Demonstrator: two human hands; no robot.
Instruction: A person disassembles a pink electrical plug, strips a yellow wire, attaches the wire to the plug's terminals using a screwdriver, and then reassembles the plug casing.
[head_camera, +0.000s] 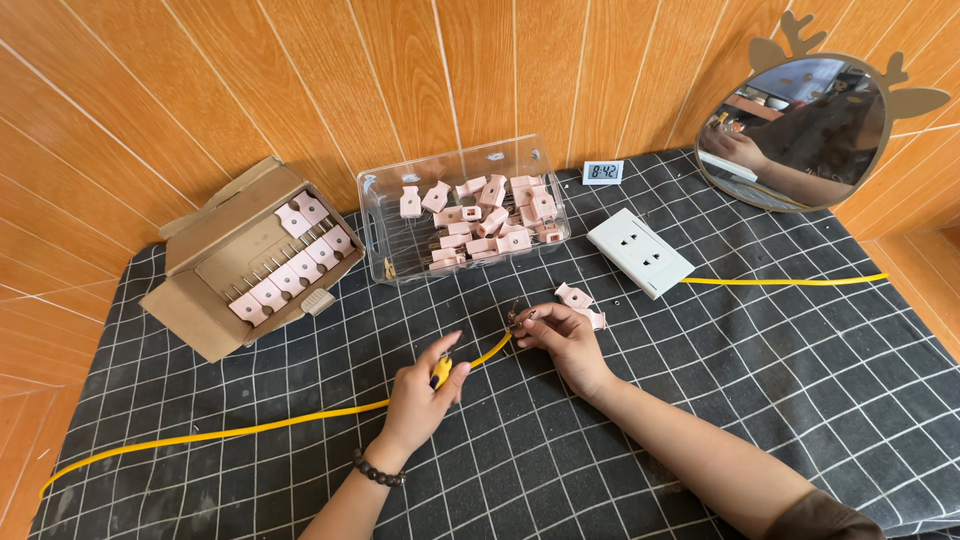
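Left hand (425, 385) pinches the yellow cable (230, 432); right hand (560, 335) grips its bare end. A pink plug (574, 296) lies open at 1 o'clock, not yet fitted

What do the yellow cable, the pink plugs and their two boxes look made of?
Yellow cable: flexible, smooth plastic sheath, probably; it curves freely. Pink plugs: matte moulded plastic. Clear bin: glossy see-through plastic. Brown box: cardboard, with folded flaps.

A single head-worn view is given, angled steeply down and forward onto the bench (760, 400) from close above, with the wooden wall (300, 80) faced beyond.
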